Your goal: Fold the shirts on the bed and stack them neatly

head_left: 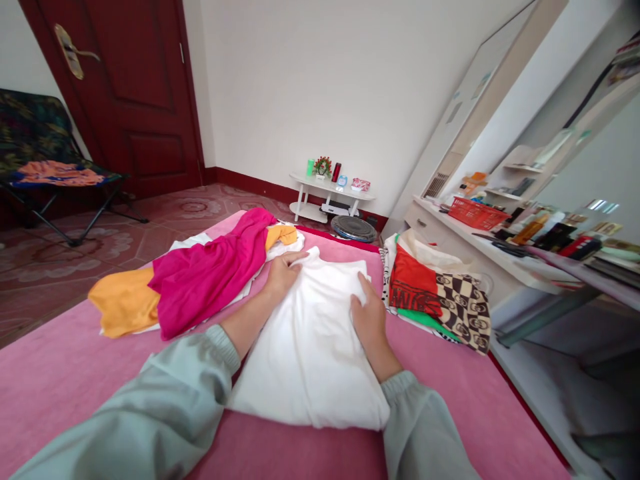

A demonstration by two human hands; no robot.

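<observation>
A white garment (320,347), folded into a rough rectangle, lies before me on the pink bed cover (500,407). My left hand (284,275) pinches its far left corner, fingers closed on the cloth. On the opposite side my right hand (371,319) is at the far right edge, thumb on top and the other fingers out of sight at the cloth's side. A heap of loose clothes, with a magenta garment (215,280) over a yellow one (125,301), lies to the left. To the right rests a stack of folded clothes (430,287) in red, green and checked brown.
A dressing table (500,247) with a red basket (477,212) and several bottles stands along the right. Beyond the bed are a low white table (333,187) and a round dark-topped object (354,228). A folding chair (55,167) stands left, near a dark red door (135,100).
</observation>
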